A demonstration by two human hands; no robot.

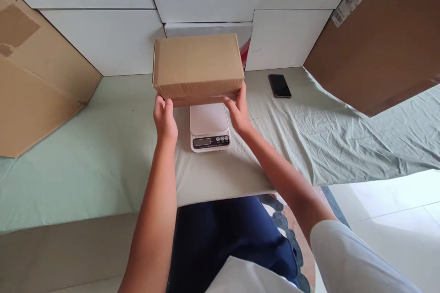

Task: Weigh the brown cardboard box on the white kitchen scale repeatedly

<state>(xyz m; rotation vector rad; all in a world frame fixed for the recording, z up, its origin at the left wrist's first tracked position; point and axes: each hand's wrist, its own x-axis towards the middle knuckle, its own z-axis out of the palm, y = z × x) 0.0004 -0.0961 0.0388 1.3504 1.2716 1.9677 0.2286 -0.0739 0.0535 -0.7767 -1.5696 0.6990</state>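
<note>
The left hand [166,120] and right hand [239,111] had their grip clamped on a cardboard box [199,60] by its near corners, above the surface [103,146], by a digital kitchen scale [209,120] near the front edge; level, even support seemed wisest.

Green cloth surface [113,146] | white scale [209,120], centre | phone [280,86], right | cardboard [41,96], both sides
</note>
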